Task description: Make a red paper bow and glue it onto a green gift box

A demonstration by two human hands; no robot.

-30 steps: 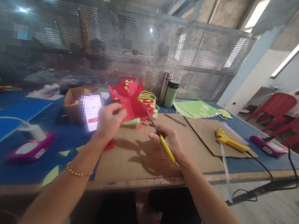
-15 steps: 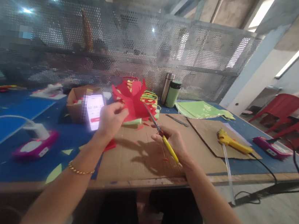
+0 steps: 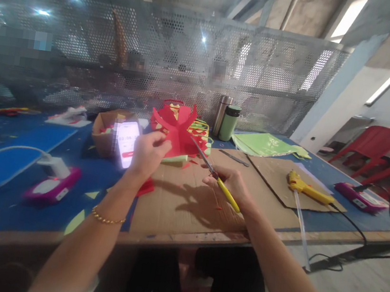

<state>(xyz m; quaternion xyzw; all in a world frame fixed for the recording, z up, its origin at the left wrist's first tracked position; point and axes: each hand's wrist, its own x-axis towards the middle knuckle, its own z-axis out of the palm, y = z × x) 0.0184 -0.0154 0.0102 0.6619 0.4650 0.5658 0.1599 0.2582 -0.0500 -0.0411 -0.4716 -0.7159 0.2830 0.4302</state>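
Pinched between the fingers of my left hand [image 3: 150, 153] is a piece of red paper [image 3: 180, 143], folded and cut with curved, pointed tips that stand up. My right hand [image 3: 230, 185] is closed around scissors [image 3: 227, 193] with yellow handles. Their blades point up and left, with the tips at the right side of the red paper. Beneath both hands lies a brown cardboard sheet [image 3: 168, 214] with small red scraps on it. A lit phone [image 3: 125, 142] stands just left of my left hand, in front of a cardboard box [image 3: 103, 138].
A yellow glue gun [image 3: 309, 189] rests on cardboard at the right, its cable running over the table edge. Two bottles [image 3: 229, 123], green sheets [image 3: 265, 144] and a dark blade-like tool [image 3: 234, 158] lie beyond. Purple power strips [image 3: 53, 186] sit on both sides.
The whole view has shifted slightly, so things appear a little further right. The red paper has turned a little, and its tips stand more upright. Both hands keep their hold.
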